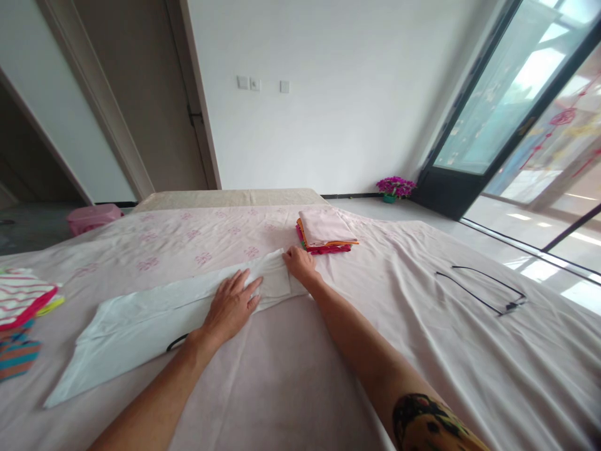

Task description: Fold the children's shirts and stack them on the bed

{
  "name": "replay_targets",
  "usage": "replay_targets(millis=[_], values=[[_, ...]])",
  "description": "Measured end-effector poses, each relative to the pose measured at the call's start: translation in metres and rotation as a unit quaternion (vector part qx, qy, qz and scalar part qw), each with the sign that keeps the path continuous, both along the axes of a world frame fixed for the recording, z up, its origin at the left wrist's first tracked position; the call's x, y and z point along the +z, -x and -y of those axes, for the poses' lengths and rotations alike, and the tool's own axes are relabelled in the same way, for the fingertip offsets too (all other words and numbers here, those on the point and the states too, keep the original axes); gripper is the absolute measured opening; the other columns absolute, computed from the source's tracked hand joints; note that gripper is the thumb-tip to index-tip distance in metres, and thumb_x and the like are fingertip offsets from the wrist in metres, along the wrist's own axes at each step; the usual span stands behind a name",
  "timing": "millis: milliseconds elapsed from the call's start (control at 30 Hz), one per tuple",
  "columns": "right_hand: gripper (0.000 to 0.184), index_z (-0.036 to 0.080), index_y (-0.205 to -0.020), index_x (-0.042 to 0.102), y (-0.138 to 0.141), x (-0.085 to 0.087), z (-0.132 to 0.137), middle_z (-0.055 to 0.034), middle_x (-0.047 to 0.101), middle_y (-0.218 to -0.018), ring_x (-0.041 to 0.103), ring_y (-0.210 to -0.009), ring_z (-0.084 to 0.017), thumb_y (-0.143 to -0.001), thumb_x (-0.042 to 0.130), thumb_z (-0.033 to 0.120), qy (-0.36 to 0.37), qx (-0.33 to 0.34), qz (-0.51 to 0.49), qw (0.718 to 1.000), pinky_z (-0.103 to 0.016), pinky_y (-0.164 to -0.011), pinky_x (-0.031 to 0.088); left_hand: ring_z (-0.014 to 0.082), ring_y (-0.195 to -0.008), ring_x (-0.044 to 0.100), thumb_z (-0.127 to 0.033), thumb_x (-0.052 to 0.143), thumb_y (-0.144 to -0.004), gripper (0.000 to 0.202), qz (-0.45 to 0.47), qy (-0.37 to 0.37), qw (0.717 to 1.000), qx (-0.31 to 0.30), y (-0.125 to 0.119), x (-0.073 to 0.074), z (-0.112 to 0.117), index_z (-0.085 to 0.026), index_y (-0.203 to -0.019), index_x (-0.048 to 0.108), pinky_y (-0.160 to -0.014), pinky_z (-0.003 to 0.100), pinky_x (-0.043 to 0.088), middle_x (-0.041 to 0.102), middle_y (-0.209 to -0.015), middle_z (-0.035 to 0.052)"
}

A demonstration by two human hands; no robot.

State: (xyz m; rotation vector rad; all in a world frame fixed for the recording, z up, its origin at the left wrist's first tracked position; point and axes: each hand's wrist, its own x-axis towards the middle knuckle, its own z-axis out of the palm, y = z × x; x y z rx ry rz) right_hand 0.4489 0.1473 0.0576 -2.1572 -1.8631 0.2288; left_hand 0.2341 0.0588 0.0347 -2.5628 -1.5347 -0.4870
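A long white cloth (141, 319), folded into a strip, lies across the pink bedsheet (282, 376). My left hand (231, 307) rests flat on it near its right end, fingers stretched out. Fingers curled, my right hand (299, 263) grips the strip's right end at the fold. A stack of folded clothes (326, 230), pink on top with orange and red beneath, sits just beyond my right hand.
A black cable (483, 291) lies on the sheet at the right. Striped and colourful clothes (21, 313) are piled at the left edge. A pink basin (91, 217) and a potted purple flower (395, 187) stand on the floor. Glass doors are at the right.
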Motion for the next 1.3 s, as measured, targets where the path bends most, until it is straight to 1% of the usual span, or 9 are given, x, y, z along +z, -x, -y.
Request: replay_targets(millis=[200, 333, 433, 600, 733, 933, 1067, 1200, 1300], values=[[0.027, 0.024, -0.112, 0.061, 0.001, -0.003, 0.002, -0.0072, 0.066, -0.115, 0.061, -0.104, -0.022, -0.097, 0.040, 0.030, -0.033, -0.002, 0.019, 0.999, -0.031, -0.084, 0.042, 0.0316, -0.140, 0.038, -0.035, 0.044, -0.096, 0.043, -0.007, 0.000, 1.000, 0.002, -0.002, 0.002, 0.001, -0.029, -0.138, 0.054, -0.110, 0.054, 0.034, 0.046, -0.150, 0.0115], [0.030, 0.026, -0.112, 0.063, 0.006, 0.006, 0.005, -0.0061, 0.065, -0.115, 0.057, -0.106, -0.020, -0.095, 0.040, 0.018, -0.139, 0.100, 0.065, 0.983, -0.031, -0.088, 0.039, 0.0320, -0.140, 0.039, -0.034, 0.043, -0.096, 0.044, -0.022, -0.002, 1.000, 0.005, -0.003, 0.003, 0.002, -0.029, -0.139, 0.053, -0.110, 0.054, 0.034, 0.046, -0.150, 0.0109], [0.033, 0.025, -0.115, 0.064, 0.015, 0.011, 0.011, -0.0058, 0.065, -0.117, 0.055, -0.110, -0.020, -0.096, 0.038, 0.017, -0.161, 0.187, 0.091, 0.965, -0.033, -0.095, 0.037, 0.0330, -0.139, 0.040, -0.035, 0.044, -0.096, 0.044, -0.024, -0.002, 1.000, 0.009, -0.003, 0.002, 0.002, -0.029, -0.139, 0.053, -0.110, 0.055, 0.033, 0.046, -0.150, 0.0105], [0.042, 0.015, -0.134, 0.053, 0.031, 0.000, 0.022, -0.0130, 0.053, -0.141, 0.037, -0.137, -0.024, -0.098, 0.041, 0.033, -0.105, 0.237, 0.113, 0.959, -0.040, -0.112, 0.026, 0.0327, -0.140, 0.039, -0.036, 0.045, -0.096, 0.044, -0.003, -0.007, 1.000, 0.003, -0.002, -0.004, -0.001, -0.029, -0.138, 0.053, -0.110, 0.055, 0.034, 0.047, -0.150, 0.0112], [0.062, 0.009, -0.150, 0.034, 0.032, -0.015, 0.021, -0.0159, 0.029, -0.157, 0.024, -0.146, -0.027, -0.100, 0.032, 0.046, -0.043, 0.217, 0.108, 0.969, -0.045, -0.115, 0.023, 0.0324, -0.139, 0.040, -0.034, 0.049, -0.094, 0.043, 0.023, -0.018, 1.000, -0.011, 0.001, -0.007, -0.002, -0.026, -0.135, 0.056, -0.111, 0.055, 0.035, 0.048, -0.148, 0.0127], [0.069, 0.009, -0.153, 0.027, 0.031, -0.018, 0.013, -0.0136, 0.021, -0.160, 0.018, -0.148, -0.028, -0.100, 0.022, 0.052, -0.013, 0.169, 0.114, 0.979, -0.053, -0.116, 0.019, 0.0223, -0.135, 0.046, -0.029, 0.048, -0.094, 0.046, 0.117, -0.008, 0.992, -0.047, 0.007, 0.001, 0.002, -0.021, -0.139, 0.048, -0.113, 0.041, 0.038, 0.049, -0.146, 0.0119], [0.068, 0.010, -0.154, 0.024, 0.033, -0.017, 0.012, -0.0120, 0.017, -0.161, 0.015, -0.149, -0.026, -0.100, 0.020, 0.050, -0.001, 0.165, 0.133, 0.977, -0.051, -0.117, 0.017, 0.0209, -0.132, 0.049, -0.030, 0.037, -0.098, 0.044, 0.165, -0.009, 0.985, 0.040, 0.021, 0.009, -0.001, -0.017, -0.138, 0.048, -0.111, 0.038, 0.041, 0.054, -0.141, 0.0142], [0.068, 0.011, -0.155, 0.023, 0.033, -0.017, 0.012, -0.0117, 0.016, -0.162, 0.014, -0.149, -0.026, -0.100, 0.018, 0.051, 0.005, 0.163, 0.140, 0.977, -0.050, -0.117, 0.017, 0.0278, -0.132, 0.049, -0.039, 0.035, -0.099, 0.049, 0.077, 0.024, 0.988, 0.132, 0.057, 0.009, -0.002, -0.013, -0.136, 0.052, -0.110, 0.045, 0.039, 0.056, -0.139, 0.0188], [0.068, 0.011, -0.154, 0.024, 0.032, -0.020, 0.009, -0.0118, 0.017, -0.162, 0.016, -0.148, -0.026, -0.100, 0.018, 0.051, -0.005, 0.167, 0.140, 0.976, -0.050, -0.116, 0.017, 0.0318, -0.140, 0.040, -0.049, 0.038, -0.097, 0.054, 0.012, 0.052, 0.984, 0.167, 0.099, 0.002, 0.005, -0.019, -0.141, 0.050, -0.112, 0.050, 0.033, 0.047, -0.148, 0.0166]])
